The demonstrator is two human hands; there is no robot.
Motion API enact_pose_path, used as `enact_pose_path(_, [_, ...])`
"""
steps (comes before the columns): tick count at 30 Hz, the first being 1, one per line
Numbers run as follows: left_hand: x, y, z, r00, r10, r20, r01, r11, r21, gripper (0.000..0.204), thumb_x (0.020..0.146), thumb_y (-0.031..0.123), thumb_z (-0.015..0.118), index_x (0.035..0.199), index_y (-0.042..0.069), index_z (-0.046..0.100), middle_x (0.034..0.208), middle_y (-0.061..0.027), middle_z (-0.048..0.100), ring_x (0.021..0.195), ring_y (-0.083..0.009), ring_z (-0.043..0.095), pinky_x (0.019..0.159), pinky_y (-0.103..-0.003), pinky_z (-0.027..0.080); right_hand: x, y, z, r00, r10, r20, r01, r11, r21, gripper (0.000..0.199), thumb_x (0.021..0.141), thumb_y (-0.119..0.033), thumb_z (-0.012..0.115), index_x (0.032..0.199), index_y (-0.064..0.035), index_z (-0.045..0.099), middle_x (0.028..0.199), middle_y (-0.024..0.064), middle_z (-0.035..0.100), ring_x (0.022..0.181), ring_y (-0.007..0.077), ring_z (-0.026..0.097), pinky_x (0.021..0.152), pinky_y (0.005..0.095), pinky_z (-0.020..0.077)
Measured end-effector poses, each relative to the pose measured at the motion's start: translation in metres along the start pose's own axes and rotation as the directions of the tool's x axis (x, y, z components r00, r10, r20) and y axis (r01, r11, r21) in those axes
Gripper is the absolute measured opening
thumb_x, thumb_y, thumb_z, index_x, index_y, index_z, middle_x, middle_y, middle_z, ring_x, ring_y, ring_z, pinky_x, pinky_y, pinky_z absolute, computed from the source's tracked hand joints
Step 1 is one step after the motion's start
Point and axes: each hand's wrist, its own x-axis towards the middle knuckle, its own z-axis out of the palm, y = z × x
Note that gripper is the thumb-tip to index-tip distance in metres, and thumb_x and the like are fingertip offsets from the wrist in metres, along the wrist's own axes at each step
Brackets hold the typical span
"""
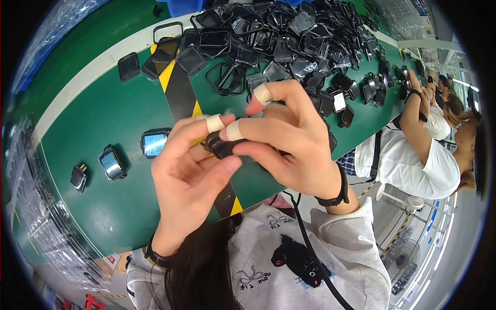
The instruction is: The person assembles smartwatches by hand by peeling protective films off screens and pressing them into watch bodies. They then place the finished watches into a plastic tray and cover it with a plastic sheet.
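Both hands come together above the green table, pinching a small black casing (pixel 221 146) between them. My left hand (pixel 187 170) grips its left side with thumb and fingers. From the other side, the thumb and index finger of my right hand (pixel 292 139) press on the casing, which they partly hide. Pale tape wraps fingertips on both hands. Just left of my left hand lies a small black device with a lit screen (pixel 155 143). Farther left are a second lit device (pixel 111 163) and a small black module with metal prongs (pixel 79 177).
A large pile of black frames and covers (pixel 279 39) fills the far side of the green table (pixel 103 217). Several black devices (pixel 343 101) stand to the right. A co-worker in a white shirt (pixel 413 160) sits on the right. Plastic-wrapped stacks (pixel 57 227) line the left edge.
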Motion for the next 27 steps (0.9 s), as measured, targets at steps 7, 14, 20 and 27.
enact_pose_path(7, [-0.009,0.006,0.000,0.995,-0.056,-0.081,0.066,0.989,0.131,0.036,0.073,-0.020,0.061,0.106,-0.007,0.056,0.104,-0.0120,0.055,0.097,-0.0235,0.063,0.079,-0.029,0.056,-0.014,0.002,0.008,0.993,0.111,0.028,-0.114,0.926,0.360,0.029,0.071,-0.006,0.077,0.095,0.0033,0.063,0.089,0.0134,0.059,0.081,0.0231,0.060,0.068,0.0316,0.0496])
enact_pose_path(14, [-0.009,0.002,0.000,0.985,0.168,-0.030,-0.155,0.956,0.249,0.023,0.074,-0.018,0.062,0.095,-0.006,0.059,0.092,-0.0099,0.054,0.081,-0.0164,0.061,0.069,-0.025,0.052,-0.022,-0.002,0.020,0.990,-0.052,-0.134,0.083,0.967,0.243,0.024,0.073,-0.003,0.075,0.089,0.0031,0.059,0.083,0.0117,0.060,0.080,0.0226,0.059,0.067,0.0310,0.0466])
enact_pose_path(20, [-0.017,-0.008,-0.007,0.976,0.212,-0.041,-0.200,0.959,0.203,0.012,0.079,-0.010,0.062,0.088,-0.004,0.058,0.090,-0.0085,0.054,0.072,-0.0100,0.053,0.060,-0.022,0.044,-0.033,-0.012,0.030,0.990,0.123,-0.073,-0.087,0.922,0.378,0.031,0.072,-0.001,0.075,0.097,0.0023,0.057,0.088,0.0115,0.058,0.077,0.0230,0.059,0.067,0.0311,0.0473])
enact_pose_path(27, [-0.009,-0.003,-0.008,0.982,-0.098,-0.161,0.124,0.979,0.160,0.024,0.086,0.009,0.066,0.105,0.001,0.053,0.096,-0.0080,0.057,0.073,-0.0133,0.055,0.060,-0.023,0.049,-0.025,-0.016,0.020,0.920,0.362,0.151,-0.388,0.894,0.224,0.032,0.073,-0.002,0.075,0.101,-0.0001,0.057,0.101,0.0112,0.056,0.084,0.0273,0.060,0.072,0.0301,0.0492])
